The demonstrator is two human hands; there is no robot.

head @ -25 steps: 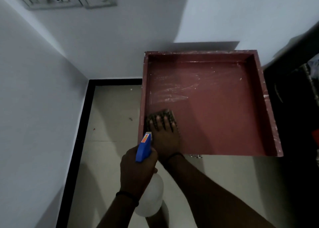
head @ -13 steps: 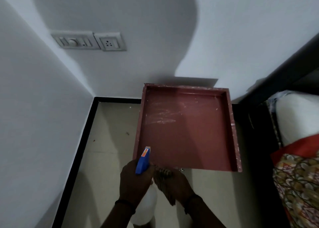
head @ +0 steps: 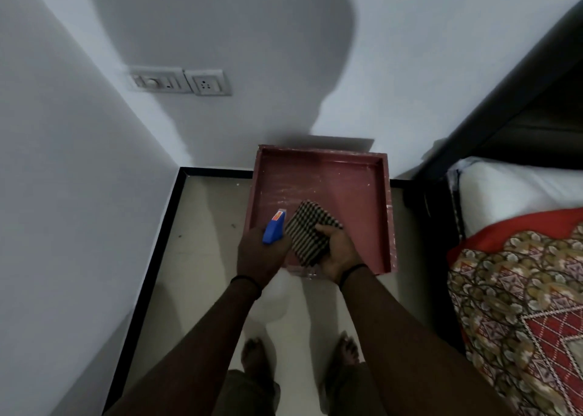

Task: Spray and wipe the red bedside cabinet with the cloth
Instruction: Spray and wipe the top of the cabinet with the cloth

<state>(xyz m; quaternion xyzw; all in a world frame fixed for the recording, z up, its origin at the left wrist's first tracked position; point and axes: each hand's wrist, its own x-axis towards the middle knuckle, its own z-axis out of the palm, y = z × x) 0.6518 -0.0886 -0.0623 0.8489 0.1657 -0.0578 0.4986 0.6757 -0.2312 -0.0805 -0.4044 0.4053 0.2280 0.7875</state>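
Left hand (head: 262, 255) grips the sprayer (head: 273, 230), its orange label too blurred to read. Right hand (head: 338, 253) holds the checked cloth (head: 310, 231) over the red cabinet (head: 350, 191), which stands beside the bed (head: 520, 277).

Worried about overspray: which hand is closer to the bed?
Right. The right hand, holding the cloth, is toward the bed; the left hand, gripping the spray bottle, is farther off.

The person stands over the red bedside cabinet (head: 387, 214), its sunken top streaked with white. Their left hand (head: 258, 256) grips a spray bottle (head: 273, 231) by its blue head. The right hand (head: 340, 253) holds a folded checked cloth (head: 309, 226) above the cabinet's near edge. A bed (head: 511, 188) with a patterned blanket (head: 520, 289) lies just to the right.
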